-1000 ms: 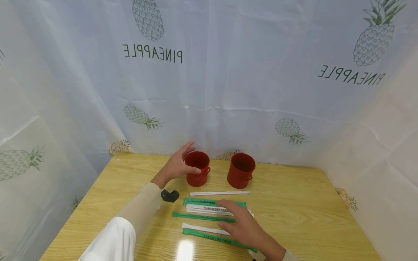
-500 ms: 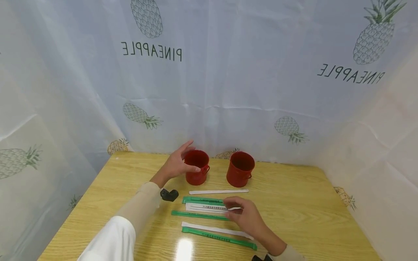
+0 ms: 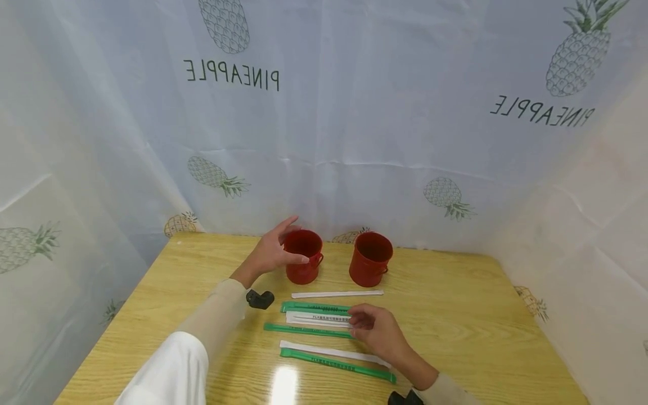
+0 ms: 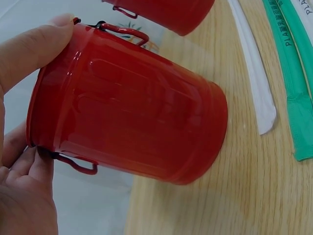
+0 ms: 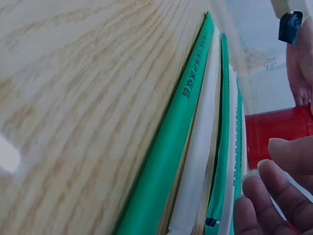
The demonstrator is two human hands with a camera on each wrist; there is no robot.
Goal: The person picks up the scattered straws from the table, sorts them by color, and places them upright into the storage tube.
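While the left hand (image 3: pixel 268 254) holds the rim of the left red bucket (image 3: pixel 302 273) between thumb and fingers, we list that bucket as upright near the table's far edge, with a second red bucket (image 3: pixel 367 270) just beside it. The right hand (image 3: pixel 381 333) has its fingers bent and thumb apart, nothing seen between them, at the right ends of the slim packets; whether it touches any, we cannot tell.

Hazards, in our judgement: the wide white packet (image 3: pixel 314 319) lies close against the upper green packet (image 3: pixel 314 307), so a pinch could catch both or drag a neighbour askew. A sideways pull on the rim could tip the held bucket.

Lettering: "PLA" and smaller characters on both those packets and the lower green packet (image 3: pixel 339 364); "PINEAPPLE", mirror-reversed, twice on the curtain (image 3: pixel 329 112). We find no legible brand name.
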